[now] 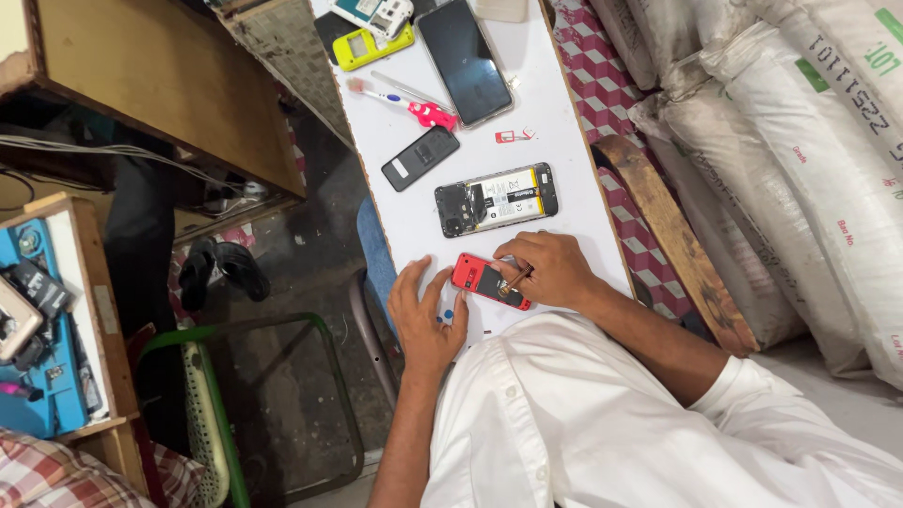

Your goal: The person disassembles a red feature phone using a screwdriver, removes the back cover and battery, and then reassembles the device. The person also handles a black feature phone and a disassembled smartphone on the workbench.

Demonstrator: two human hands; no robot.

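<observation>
- Red phone (487, 280) on the white table (574, 141), its back uncovered.
- Left hand (425, 315) flat, fingers spread, steadying its end.
- Right hand (546, 268) pinches a small tool (516, 279) over it.
- Beyond it: an opened phone (497, 199), battery inside.

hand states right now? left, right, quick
Left hand: open, flat on the white table, thumb beside the small red phone.
Right hand: closed on a thin brown tool, tip at the phone.

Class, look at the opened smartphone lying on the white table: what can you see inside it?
Inside the opened smartphone, a white-and-yellow battery fills the middle, with dark circuitry at one end. Whatever lies beneath the battery is covered.
</observation>
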